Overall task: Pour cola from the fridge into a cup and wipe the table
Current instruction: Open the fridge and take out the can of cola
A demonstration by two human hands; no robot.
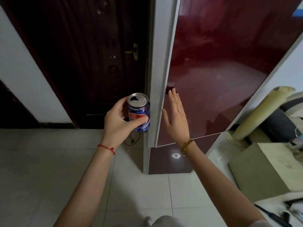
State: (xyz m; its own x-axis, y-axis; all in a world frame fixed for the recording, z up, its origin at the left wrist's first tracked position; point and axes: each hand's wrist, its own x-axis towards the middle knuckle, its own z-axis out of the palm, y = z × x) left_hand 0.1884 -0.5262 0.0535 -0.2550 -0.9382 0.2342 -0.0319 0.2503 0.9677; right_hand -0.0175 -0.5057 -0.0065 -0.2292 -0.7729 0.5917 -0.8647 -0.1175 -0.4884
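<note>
Fridge door (213, 71): top and right corner cut by the frame edge. Cola can (139, 112), left of the door: small label print unreadable, lower left side hidden behind left hand (119, 122). Clutter right of the door: blurred, cropped.

The person's forearms are bare, with no sleeves reaching the wrists. A thin red string bracelet (106, 148) with a small knot circles the left wrist. A beaded bracelet (187, 145) of amber-brown and gold tones hangs round the right wrist. Pale grey clothing (165, 221) shows at the bottom edge.
</note>
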